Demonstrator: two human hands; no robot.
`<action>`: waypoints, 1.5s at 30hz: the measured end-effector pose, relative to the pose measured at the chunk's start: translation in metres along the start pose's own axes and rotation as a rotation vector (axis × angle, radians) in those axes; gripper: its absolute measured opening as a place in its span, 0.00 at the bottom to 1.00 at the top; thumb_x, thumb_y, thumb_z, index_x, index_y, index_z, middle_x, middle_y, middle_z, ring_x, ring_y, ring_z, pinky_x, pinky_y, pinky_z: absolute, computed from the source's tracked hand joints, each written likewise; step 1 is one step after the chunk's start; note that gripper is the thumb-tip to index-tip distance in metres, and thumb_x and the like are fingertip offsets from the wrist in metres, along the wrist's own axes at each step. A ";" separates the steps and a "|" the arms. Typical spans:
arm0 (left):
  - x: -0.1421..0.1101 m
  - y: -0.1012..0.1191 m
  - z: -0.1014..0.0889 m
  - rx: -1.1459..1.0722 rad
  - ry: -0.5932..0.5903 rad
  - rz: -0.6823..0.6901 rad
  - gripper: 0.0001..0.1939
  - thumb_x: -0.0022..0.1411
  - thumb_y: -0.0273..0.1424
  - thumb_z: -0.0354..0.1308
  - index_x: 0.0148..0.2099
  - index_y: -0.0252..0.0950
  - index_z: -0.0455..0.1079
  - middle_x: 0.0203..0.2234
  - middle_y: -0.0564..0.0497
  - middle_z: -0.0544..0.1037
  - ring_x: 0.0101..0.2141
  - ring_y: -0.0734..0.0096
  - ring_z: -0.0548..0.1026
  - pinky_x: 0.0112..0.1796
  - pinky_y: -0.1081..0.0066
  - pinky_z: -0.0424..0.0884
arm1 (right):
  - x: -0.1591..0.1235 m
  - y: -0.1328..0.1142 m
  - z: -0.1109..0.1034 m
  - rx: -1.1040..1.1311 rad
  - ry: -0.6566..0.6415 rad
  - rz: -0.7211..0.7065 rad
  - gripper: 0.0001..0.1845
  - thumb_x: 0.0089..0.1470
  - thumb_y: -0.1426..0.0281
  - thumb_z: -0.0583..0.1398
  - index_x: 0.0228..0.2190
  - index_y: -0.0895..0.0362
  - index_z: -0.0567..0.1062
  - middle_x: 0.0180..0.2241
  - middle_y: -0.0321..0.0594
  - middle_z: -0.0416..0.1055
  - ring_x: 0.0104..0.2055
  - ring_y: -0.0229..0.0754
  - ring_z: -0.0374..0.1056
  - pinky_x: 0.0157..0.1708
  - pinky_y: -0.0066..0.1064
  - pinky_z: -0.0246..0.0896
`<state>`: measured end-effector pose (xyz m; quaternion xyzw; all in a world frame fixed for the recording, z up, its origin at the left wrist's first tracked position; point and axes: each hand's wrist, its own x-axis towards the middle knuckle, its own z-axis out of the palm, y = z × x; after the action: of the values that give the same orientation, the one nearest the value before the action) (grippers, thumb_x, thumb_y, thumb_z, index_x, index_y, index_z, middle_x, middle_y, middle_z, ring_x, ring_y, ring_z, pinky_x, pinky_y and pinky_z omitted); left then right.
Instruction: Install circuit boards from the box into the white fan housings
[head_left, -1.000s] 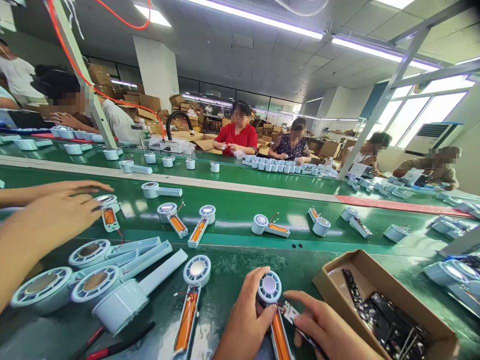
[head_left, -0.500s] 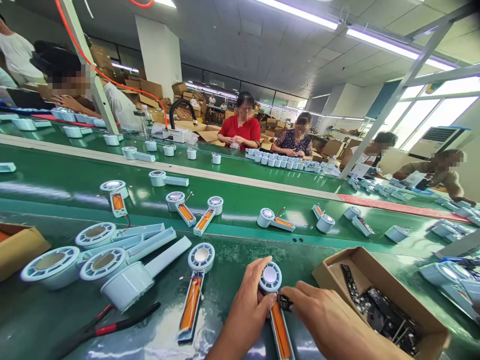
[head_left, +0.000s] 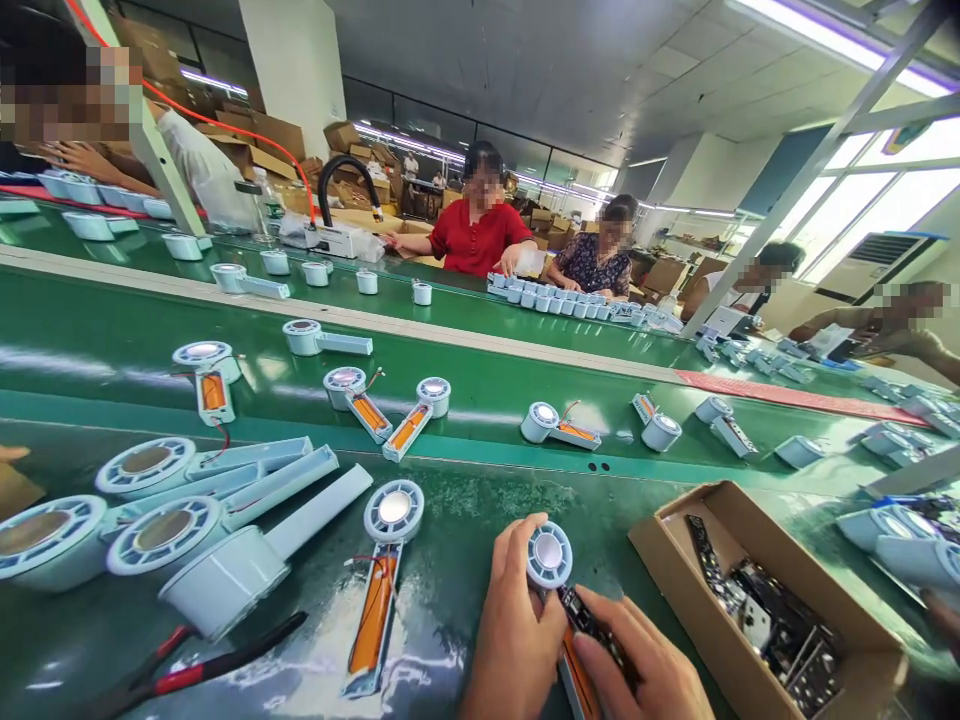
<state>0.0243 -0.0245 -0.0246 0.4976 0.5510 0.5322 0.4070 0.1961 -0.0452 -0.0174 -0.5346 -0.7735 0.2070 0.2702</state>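
My left hand [head_left: 517, 620] is wrapped round a light-blue plastic housing [head_left: 550, 554] with a round head and a long handle, where an orange strip shows. Between the fingers of my right hand [head_left: 645, 660] is a narrow black circuit board [head_left: 598, 622], its upper end against the joint of head and handle. To the left lies a similar housing [head_left: 394, 508] with its orange strip and thin wires exposed. Farther left, several more housings [head_left: 225, 580] are heaped together. Red-and-black-handled pliers [head_left: 202, 670] rest in front of them.
An open cardboard box [head_left: 795, 560] of black circuit boards stands to my right. Beyond, a green conveyor belt [head_left: 480, 365] carries several housings. People sit along its far side, one in a red shirt [head_left: 476, 238]. A slanted metal post [head_left: 161, 165] rises at the left.
My right hand has shifted down along the handle, and more of the black circuit board shows. The view has moved slightly. The person in red has spread both arms outward.
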 end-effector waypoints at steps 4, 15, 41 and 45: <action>-0.009 -0.012 -0.002 -0.037 -0.009 0.031 0.31 0.63 0.23 0.52 0.66 0.49 0.62 0.63 0.45 0.66 0.58 0.51 0.70 0.56 0.49 0.71 | -0.006 -0.008 0.014 -0.039 0.173 -0.049 0.17 0.66 0.58 0.56 0.49 0.51 0.79 0.36 0.41 0.75 0.34 0.40 0.76 0.36 0.25 0.72; -0.015 -0.017 -0.012 -0.097 -0.102 0.026 0.28 0.70 0.31 0.49 0.70 0.51 0.56 0.68 0.42 0.58 0.51 0.51 0.77 0.46 0.52 0.79 | 0.002 -0.017 0.011 -0.193 0.140 -0.083 0.15 0.65 0.63 0.58 0.50 0.51 0.78 0.34 0.40 0.70 0.33 0.40 0.74 0.32 0.25 0.74; 0.008 0.019 -0.017 -0.136 -0.291 -0.351 0.43 0.59 0.32 0.56 0.73 0.43 0.44 0.29 0.53 0.78 0.19 0.70 0.76 0.22 0.69 0.77 | 0.006 0.015 0.006 0.104 0.043 -0.144 0.16 0.63 0.60 0.61 0.50 0.49 0.80 0.39 0.40 0.76 0.38 0.39 0.77 0.38 0.20 0.72; 0.007 0.018 -0.021 -0.222 -0.336 -0.345 0.42 0.62 0.37 0.57 0.74 0.43 0.42 0.22 0.56 0.77 0.20 0.68 0.77 0.26 0.67 0.78 | 0.011 0.016 0.001 0.199 -0.017 -0.129 0.15 0.64 0.59 0.60 0.47 0.50 0.81 0.38 0.40 0.75 0.37 0.39 0.75 0.39 0.23 0.72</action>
<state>0.0045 -0.0223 -0.0042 0.4300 0.4906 0.4218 0.6297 0.2038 -0.0294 -0.0259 -0.4524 -0.7842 0.2696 0.3281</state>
